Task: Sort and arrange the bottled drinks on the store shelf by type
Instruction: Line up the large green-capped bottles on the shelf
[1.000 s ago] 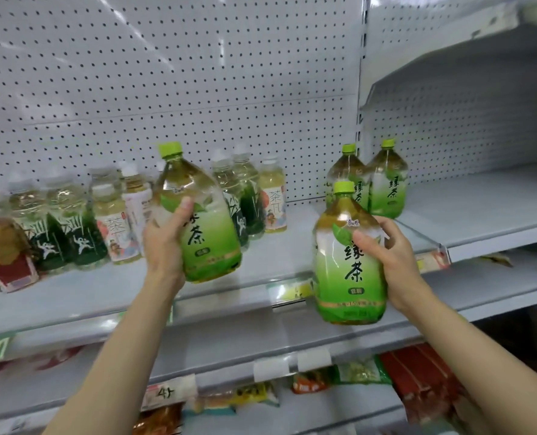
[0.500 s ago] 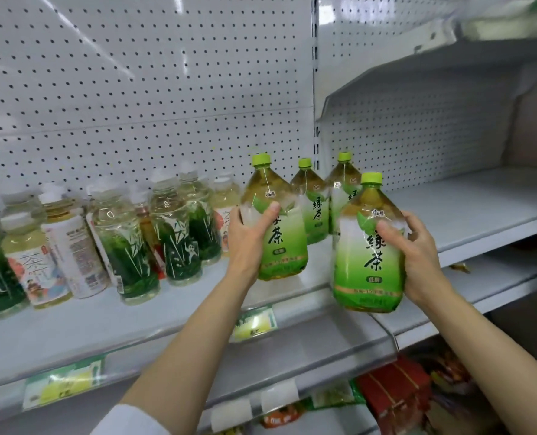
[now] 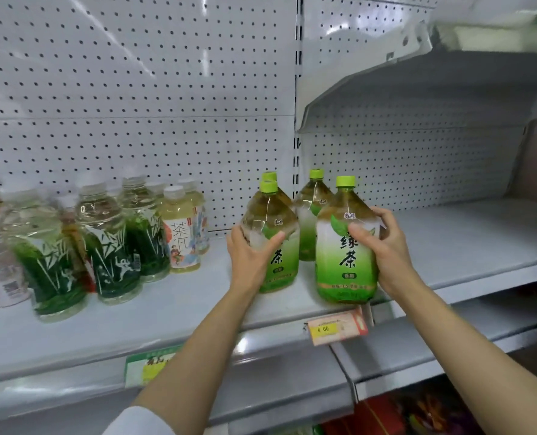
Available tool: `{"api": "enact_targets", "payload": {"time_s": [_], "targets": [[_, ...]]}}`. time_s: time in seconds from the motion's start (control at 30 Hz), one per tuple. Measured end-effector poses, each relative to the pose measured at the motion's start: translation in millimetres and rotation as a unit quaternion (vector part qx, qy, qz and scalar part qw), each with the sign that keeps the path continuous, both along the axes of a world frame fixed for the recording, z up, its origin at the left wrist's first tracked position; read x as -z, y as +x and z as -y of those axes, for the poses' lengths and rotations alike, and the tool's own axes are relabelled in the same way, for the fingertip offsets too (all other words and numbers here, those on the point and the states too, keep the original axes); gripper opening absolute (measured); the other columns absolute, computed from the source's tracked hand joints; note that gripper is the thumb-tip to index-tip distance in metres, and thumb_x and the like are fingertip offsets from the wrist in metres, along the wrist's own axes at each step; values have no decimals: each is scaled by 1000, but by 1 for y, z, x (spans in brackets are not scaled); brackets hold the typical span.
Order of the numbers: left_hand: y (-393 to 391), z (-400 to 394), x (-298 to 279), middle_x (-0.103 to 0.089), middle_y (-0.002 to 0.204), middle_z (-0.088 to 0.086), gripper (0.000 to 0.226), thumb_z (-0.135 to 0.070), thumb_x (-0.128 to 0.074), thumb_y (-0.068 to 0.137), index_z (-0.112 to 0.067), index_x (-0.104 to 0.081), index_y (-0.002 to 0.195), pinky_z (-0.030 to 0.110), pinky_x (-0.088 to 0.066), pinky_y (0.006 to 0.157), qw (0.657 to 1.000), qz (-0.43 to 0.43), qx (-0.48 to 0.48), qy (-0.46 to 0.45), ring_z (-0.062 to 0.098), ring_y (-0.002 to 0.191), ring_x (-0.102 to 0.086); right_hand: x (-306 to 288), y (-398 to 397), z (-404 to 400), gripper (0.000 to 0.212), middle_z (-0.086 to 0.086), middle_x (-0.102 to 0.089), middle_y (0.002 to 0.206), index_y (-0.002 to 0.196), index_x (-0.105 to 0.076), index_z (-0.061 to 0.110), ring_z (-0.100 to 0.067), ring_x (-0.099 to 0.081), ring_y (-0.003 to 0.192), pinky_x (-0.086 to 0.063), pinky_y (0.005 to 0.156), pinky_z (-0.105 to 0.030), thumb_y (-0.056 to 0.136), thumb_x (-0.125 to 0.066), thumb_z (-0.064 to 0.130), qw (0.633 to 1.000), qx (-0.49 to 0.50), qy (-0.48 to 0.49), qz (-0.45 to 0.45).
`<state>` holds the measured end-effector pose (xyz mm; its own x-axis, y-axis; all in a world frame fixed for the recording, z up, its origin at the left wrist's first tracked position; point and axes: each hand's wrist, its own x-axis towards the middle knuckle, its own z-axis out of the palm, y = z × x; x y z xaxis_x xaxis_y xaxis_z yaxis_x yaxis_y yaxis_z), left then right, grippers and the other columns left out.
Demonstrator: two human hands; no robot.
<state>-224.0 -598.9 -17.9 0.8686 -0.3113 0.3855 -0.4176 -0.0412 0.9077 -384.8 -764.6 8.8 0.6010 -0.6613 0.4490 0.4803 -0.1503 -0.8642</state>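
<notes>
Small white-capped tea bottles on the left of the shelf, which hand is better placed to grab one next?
Left, probably. The left hand grips the left big green-capped tea bottle, on the side nearest the small white-capped tea bottles; the right hand holds the right green tea bottle, farther away.

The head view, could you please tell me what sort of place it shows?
Most likely a shop aisle: a metal shelf with a pegboard back panel, a price tag clipped to its front edge, and rows of bottled tea, including the green tea bottle in the right hand.
</notes>
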Motion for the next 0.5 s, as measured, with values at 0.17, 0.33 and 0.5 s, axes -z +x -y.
{"api": "enact_targets", "payload": {"time_s": [0.17,0.33,0.5], "targets": [[6,-6,-1,-35,138,4,107,-62,-83,62,-19,-35,147,43,-28,116,994,49,-28,91,22,134,-30,8,25,25,54,5,-65,104,113,-54,26,-25,-66,90,-58,74,-38,66,-81,25,999,-20,-23,-15],[5,-18,4,-55,122,-13,106,-21,-94,64,-29,-28,148,41,-49,103,994,25,57,93,7,111,-56,5,33,45,52,0,-67,119,121,-56,38,-22,-68,104,-59,85,-41,80,-78,17,992,-39,-100,-70],[8,-16,4,-61,125,-10,109,-23,-91,69,-34,-21,151,45,-53,99,993,-12,76,90,18,115,-62,21,18,55,112,11,-61,127,147,-27,42,-4,-63,110,-56,87,-29,63,-88,1,962,-87,-206,-157]]}}
